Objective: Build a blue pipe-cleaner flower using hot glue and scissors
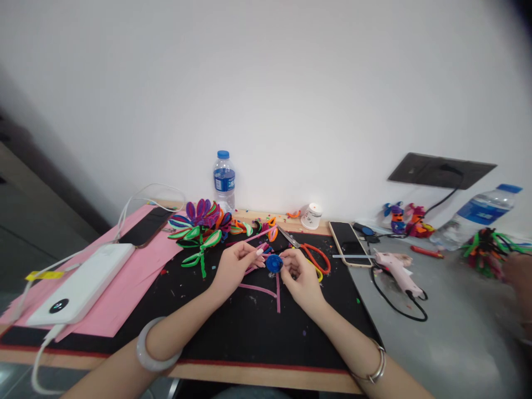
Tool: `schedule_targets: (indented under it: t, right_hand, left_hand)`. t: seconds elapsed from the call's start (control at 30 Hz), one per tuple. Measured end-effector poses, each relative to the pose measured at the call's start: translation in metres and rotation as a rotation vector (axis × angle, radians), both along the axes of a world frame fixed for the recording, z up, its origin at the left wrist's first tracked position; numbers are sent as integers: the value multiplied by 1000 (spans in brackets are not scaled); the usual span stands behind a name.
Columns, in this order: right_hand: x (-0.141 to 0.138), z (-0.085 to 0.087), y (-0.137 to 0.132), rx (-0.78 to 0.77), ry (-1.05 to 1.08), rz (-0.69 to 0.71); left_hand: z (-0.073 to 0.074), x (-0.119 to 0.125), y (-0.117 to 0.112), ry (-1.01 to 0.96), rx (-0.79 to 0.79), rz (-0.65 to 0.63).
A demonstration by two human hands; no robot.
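Note:
Both my hands meet over the black mat (257, 327). My left hand (238, 266) pinches a pink pipe cleaner (253, 237) that slants up to the right, fingers closed on it. My right hand (300, 277) is closed on a small blue coiled pipe-cleaner piece (274, 262), held between the two hands. More pink pipe cleaners (266, 290) lie on the mat just under the hands. A pale bangle sits on my left wrist and thin metal bangles on my right.
A pipe-cleaner flower bunch (203, 227) lies behind my left hand. Orange-handled scissors (311, 252), a phone (347, 243), a pink glue gun (397, 271), a white power bank (83, 285), pink paper (124, 277) and two water bottles (224, 180) (474, 216) surround the mat. Another person's hand (517, 274) shows at right.

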State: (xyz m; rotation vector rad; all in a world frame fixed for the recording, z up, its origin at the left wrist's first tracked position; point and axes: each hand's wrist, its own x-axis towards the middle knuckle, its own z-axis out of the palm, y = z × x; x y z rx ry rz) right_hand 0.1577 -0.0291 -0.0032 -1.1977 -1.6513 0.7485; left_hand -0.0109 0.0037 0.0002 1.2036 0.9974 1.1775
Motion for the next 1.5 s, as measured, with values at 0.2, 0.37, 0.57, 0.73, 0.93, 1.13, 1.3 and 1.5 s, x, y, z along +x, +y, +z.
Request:
schedule_targets:
  t: [0.2,0.37,0.57,0.73,0.93,1.13,1.3,1.5]
  right_hand:
    - [0,0,0,-4,9,7]
    - [0,0,-1,-10,15,12]
    - [0,0,-1,-7,12,18]
    - [1,-1,0,-8,7,24]
    - [1,-1,0,-10,7,25]
    - [1,-1,0,-13,11,22]
    - [1,-1,1,-8,11,18]
    - [1,-1,0,-13,21,21]
  left_hand:
    - [2,0,-1,-27,68,6]
    - [0,-1,0,-72,11,10]
    - [-1,-1,2,-71,25,-1]
    - [1,-1,3,-36,26,26]
    - [-4,-1,5,-96,-78,44]
    - [-9,-3,8,-82,-54,69]
    - [-8,-4,7,-82,-12,59]
    - [-7,-4,7,-203,-50,54]
